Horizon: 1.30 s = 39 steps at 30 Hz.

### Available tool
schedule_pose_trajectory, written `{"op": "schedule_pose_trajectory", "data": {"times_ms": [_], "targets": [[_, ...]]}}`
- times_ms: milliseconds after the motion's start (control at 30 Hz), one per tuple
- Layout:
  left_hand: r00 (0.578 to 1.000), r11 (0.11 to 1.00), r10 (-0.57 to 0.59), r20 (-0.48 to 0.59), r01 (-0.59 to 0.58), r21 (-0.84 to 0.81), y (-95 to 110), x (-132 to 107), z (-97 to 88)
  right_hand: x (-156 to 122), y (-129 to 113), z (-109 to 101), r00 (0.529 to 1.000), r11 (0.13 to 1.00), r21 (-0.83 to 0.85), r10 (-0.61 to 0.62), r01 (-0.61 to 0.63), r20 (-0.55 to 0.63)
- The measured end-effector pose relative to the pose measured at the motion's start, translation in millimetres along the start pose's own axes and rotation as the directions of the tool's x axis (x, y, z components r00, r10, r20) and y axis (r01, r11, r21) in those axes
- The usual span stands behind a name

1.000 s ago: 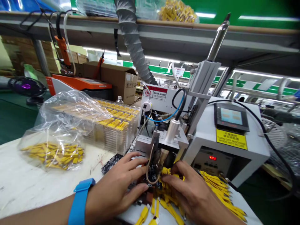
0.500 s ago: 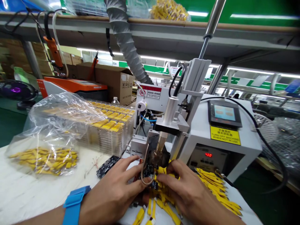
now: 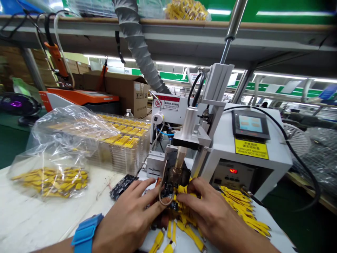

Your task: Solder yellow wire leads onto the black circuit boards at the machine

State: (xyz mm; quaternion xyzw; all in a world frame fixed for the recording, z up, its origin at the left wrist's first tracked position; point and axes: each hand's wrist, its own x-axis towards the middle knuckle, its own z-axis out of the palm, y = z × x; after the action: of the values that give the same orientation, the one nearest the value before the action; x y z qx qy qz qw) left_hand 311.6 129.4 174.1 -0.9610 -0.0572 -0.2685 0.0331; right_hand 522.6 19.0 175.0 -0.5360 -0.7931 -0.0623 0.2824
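Observation:
A dark circuit board [image 3: 172, 205] lies under the soldering machine's metal head [image 3: 180, 162], partly hidden by my fingers and a bent tube [image 3: 161, 188]. My left hand [image 3: 131, 211], with a blue wrist strap [image 3: 86, 232], grips the board's left side, thumb and forefinger at its near edge. My right hand [image 3: 207, 207] is closed, thumb and forefinger pinching a yellow-wrapped flat strip [image 3: 181, 199] against the board's right side. More yellow strips [image 3: 188, 233] lie below and between my hands. Another dark board [image 3: 123, 186] rests beyond my left fingers.
Yellow strips [image 3: 244, 207] are piled at the right beside the machine housing [image 3: 273, 158]. On the left stand a clear bag of yellow strips [image 3: 50, 181] and stacked clear trays [image 3: 126, 160]. A grey hose [image 3: 139, 45] hangs from the shelf [image 3: 184, 33].
The view has shifted slightly. Both hands stay at the board in nearly the same pose, and the machine head looks unmoved.

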Motion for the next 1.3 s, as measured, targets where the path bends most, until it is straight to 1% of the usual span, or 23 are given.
{"op": "schedule_pose_trajectory", "data": {"times_ms": [67,133,200,300,467,667,767,967,1100,1300], "targets": [[1.000,0.997,-0.016,-0.010,0.015,-0.081,-1.6,-0.6,1.1,-0.2,0.1,0.3,1.000,1.000,0.002,-0.001,0.001,-0.011],[0.997,0.985,-0.061,-0.039,0.053,-0.167,-4.9,-2.0,2.5,-0.2,0.0,0.0,1.000,1.000,0.008,-0.002,0.002,-0.013],[0.992,0.973,-0.110,-0.060,0.095,-0.209,-8.7,-3.5,3.3,-0.1,-0.3,-0.5,1.000,1.000,0.011,-0.002,0.002,-0.015],[0.992,0.972,-0.122,-0.038,0.112,-0.205,-12.1,-4.2,2.4,0.1,-1.0,-1.2,1.000,1.000,0.005,-0.008,0.008,-0.020],[0.993,0.970,-0.118,-0.010,0.113,-0.215,-10.5,-1.7,-0.7,0.7,-1.3,-1.5,0.999,1.000,-0.001,-0.018,0.018,-0.027],[0.991,0.968,-0.136,-0.016,0.129,-0.217,-8.9,-1.3,-0.7,-1.8,1.4,-0.3,0.999,1.000,-0.024,-0.015,0.015,0.033],[0.990,0.968,-0.140,0.004,0.138,-0.208,-8.1,-0.7,-1.6,-3.2,2.1,0.1,1.000,0.999,-0.036,-0.024,0.024,0.019],[0.991,0.969,-0.132,-0.009,0.127,-0.214,-5.7,1.8,-4.1,-0.1,0.5,-0.7,0.999,0.997,-0.059,-0.047,0.047,0.011],[0.991,0.966,-0.136,0.013,0.136,-0.221,-4.8,3.0,-5.1,1.2,0.3,-1.4,0.999,0.997,-0.058,-0.054,0.054,-0.002],[0.989,0.965,-0.146,0.030,0.149,-0.218,-3.5,2.9,-6.6,0.5,2.1,0.2,0.999,0.996,-0.065,-0.052,0.053,0.012]]}}
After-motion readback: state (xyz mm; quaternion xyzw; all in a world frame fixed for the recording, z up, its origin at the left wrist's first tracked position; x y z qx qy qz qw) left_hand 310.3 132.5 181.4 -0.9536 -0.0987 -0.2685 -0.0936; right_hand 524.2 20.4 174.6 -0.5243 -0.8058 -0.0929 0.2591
